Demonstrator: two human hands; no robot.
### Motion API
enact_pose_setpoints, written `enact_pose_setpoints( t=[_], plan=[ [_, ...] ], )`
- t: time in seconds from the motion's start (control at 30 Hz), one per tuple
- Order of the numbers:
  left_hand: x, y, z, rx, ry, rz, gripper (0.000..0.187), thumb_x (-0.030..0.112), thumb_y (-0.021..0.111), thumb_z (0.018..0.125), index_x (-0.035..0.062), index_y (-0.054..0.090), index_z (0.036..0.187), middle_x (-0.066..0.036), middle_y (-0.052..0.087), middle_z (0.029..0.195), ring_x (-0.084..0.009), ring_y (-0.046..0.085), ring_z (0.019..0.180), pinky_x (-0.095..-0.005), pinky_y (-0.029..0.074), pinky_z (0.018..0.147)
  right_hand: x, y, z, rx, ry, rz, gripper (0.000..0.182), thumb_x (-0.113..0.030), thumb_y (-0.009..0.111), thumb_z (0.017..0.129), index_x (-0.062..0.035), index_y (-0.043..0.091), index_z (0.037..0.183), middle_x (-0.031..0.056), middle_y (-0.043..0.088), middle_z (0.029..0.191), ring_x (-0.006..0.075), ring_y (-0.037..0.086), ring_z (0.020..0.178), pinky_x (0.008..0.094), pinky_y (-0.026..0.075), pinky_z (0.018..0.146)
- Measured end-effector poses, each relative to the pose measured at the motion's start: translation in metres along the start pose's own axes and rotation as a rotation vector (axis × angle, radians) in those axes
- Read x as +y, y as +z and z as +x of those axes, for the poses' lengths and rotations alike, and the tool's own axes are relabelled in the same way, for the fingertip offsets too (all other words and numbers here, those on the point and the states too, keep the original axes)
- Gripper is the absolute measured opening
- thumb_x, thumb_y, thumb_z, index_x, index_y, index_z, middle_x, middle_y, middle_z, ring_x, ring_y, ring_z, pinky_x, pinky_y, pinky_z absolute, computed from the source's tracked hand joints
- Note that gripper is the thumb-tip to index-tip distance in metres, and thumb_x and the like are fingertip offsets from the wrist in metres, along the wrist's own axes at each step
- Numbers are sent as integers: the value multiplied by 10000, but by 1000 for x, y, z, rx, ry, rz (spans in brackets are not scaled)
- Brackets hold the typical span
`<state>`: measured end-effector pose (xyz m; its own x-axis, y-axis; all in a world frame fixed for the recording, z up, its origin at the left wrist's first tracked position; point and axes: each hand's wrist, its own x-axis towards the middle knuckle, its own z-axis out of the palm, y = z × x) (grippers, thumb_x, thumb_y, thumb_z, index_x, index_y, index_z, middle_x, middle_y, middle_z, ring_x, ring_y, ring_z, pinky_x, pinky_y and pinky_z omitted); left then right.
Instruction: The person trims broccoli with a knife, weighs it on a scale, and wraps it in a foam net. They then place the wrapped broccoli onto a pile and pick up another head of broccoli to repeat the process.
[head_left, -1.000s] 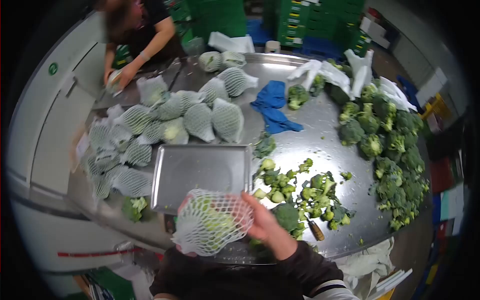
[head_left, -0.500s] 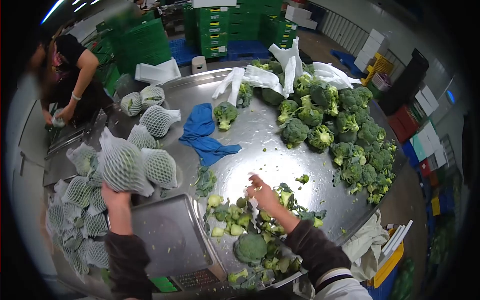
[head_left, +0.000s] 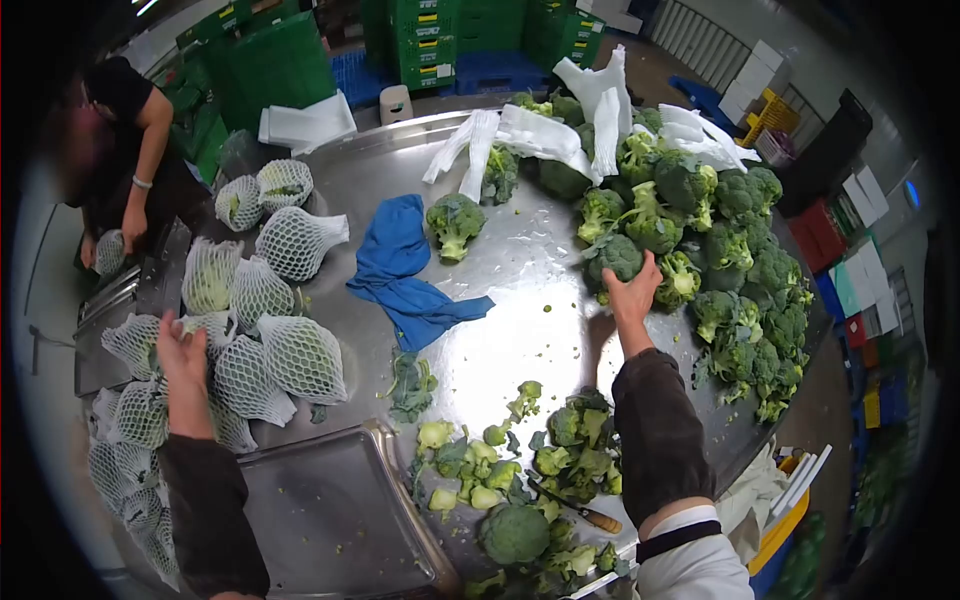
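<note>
My right hand (head_left: 632, 290) is closed round a broccoli head (head_left: 614, 257) at the left edge of a large broccoli pile (head_left: 750, 270). My left hand (head_left: 183, 365) has its fingers apart and holds nothing, over the net-wrapped broccoli (head_left: 240, 378) on the left of the metal table (head_left: 520, 235). A knife with a wooden handle (head_left: 600, 519) lies among cut stems and leaves (head_left: 480, 465) near the front. One broccoli head (head_left: 455, 226) stands alone beside a blue cloth (head_left: 398, 275).
A metal tray (head_left: 320, 510) sits at the front left. White foam nets (head_left: 545, 135) lie over the back of the pile. A co-worker (head_left: 135, 140) at the far left handles a netted head. Green crates (head_left: 425, 45) are stacked behind the table.
My right hand has moved from the cut stems to the pile and taken hold of a broccoli head. My left hand has let go of a netted head and moved left.
</note>
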<state>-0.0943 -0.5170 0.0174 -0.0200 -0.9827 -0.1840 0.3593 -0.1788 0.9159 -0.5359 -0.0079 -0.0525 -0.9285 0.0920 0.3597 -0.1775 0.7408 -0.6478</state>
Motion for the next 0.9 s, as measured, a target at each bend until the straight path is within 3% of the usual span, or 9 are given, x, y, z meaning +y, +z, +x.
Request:
enact_pose_setpoints(
  t=[0.1, 0.17, 0.3, 0.43, 0.5, 0.57, 0.73, 0.77, 0.9],
  plan=[
    [-17, -8, -44, -272, -121, 118, 383, 188, 571, 837, 5, 466, 1157, -81, 466, 1108, -208, 490, 1016, -357, 457, 787, 2, -28, -24, -46, -33, 64, 785, -274, 746, 582, -45, 382, 1239, 196, 384, 1158, 367, 431, 1075, 404, 384, 915],
    [-3, 26, -152, -519, -209, 162, 387, 167, 577, 823, 5, 457, 1154, -80, 503, 1051, -204, 535, 953, -358, 472, 766, 3, -48, -49, -133, -103, 93, 747, -273, 744, 580, -29, 419, 1207, 195, 413, 1129, 343, 447, 1056, 396, 392, 907],
    [-1, 39, -286, -824, -597, 301, 540, 125, 608, 783, 34, 376, 1262, -120, 469, 1177, -221, 530, 1033, -368, 489, 791, -59, -109, -138, -422, -261, 508, 723, -262, 738, 585, -20, 432, 1194, 168, 428, 1101, 290, 453, 1033, 370, 390, 903],
    [-11, 26, -346, -851, -628, 169, 587, 99, 611, 771, 47, 352, 1295, -121, 449, 1212, -221, 516, 1062, -366, 474, 840, -149, -176, -228, -729, -524, 639, 661, -205, 748, 627, -63, 451, 1200, 202, 406, 1184, 355, 464, 1043, 393, 393, 903],
    [-25, 9, -348, -832, -298, 236, 586, 85, 605, 758, 45, 362, 1289, -114, 459, 1200, -231, 508, 1070, -356, 467, 859, -164, -193, -266, -776, -803, 574, 605, -177, 717, 690, -76, 449, 1223, 206, 430, 1179, 354, 464, 1078, 410, 392, 911],
    [-13, -18, -334, -784, -381, 192, 645, 89, 621, 682, 45, 380, 1278, -110, 477, 1177, -239, 515, 1057, -342, 457, 883, -169, -198, -273, -947, -775, 851, 531, -161, 680, 742, -71, 461, 1217, 187, 460, 1149, 326, 489, 1055, 393, 401, 897],
    [35, -93, -318, -643, -347, 220, 738, 123, 635, 570, 16, 393, 1260, -124, 518, 1126, -248, 524, 1059, -350, 441, 912, -130, -139, -200, -774, -651, 845, 398, -68, 685, 744, -30, 523, 1106, 114, 491, 1166, 219, 530, 978, 322, 448, 844],
    [45, -104, -317, -640, -271, 306, 733, 138, 646, 589, 4, 389, 1262, -133, 521, 1132, -253, 522, 1065, -359, 437, 917, -120, -121, -175, -734, -449, 870, 349, -18, 665, 748, -36, 541, 1074, 104, 489, 1162, 199, 533, 941, 297, 472, 794],
    [68, -124, -312, -652, 46, 862, 747, 215, 650, 607, 23, 373, 1274, -153, 490, 1192, -280, 521, 1071, -405, 417, 935, -74, -59, -62, -289, -612, 284, 389, -71, 654, 727, -116, 556, 1101, 174, 388, 1278, 321, 514, 1054, 346, 463, 825]
  ],
)
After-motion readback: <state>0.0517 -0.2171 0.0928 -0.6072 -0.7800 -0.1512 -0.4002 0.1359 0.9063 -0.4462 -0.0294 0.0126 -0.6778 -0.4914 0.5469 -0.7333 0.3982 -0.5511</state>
